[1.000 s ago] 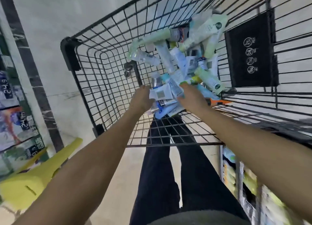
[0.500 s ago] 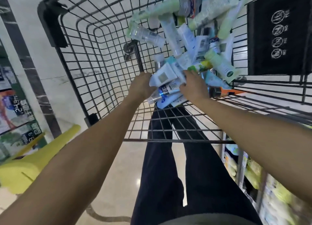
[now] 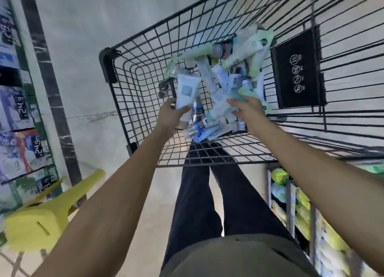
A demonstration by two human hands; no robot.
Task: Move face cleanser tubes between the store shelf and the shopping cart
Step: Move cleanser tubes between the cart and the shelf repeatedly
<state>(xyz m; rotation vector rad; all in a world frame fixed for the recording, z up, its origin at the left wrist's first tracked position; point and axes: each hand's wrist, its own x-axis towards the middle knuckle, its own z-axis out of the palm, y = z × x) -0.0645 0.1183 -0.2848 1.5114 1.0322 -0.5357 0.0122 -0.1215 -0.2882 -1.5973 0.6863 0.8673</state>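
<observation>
A black wire shopping cart [image 3: 145,54] holds a heap of several face cleanser tubes [image 3: 230,73], pale green, white and blue. My left hand [image 3: 169,115] grips a white and pale blue tube [image 3: 187,91] by its lower end and holds it upright above the pile. My right hand [image 3: 248,108] reaches into the heap from the right, its fingers curled round a light teal tube [image 3: 222,108]. More silver and blue tubes [image 3: 200,127] lie under both hands at the near end of the cart.
A black sign panel [image 3: 297,69] hangs on the cart's right wall. Store shelves with boxed goods and price tags [image 3: 18,110] run along the left, and shelves of yellow-green packs [image 3: 301,204] sit lower right. A yellow plastic part [image 3: 47,214] juts out lower left.
My left hand has lifted the white and blue tube up out of the pile. My right hand has shifted onto a teal tube. The view has swung so the cart sits further right.
</observation>
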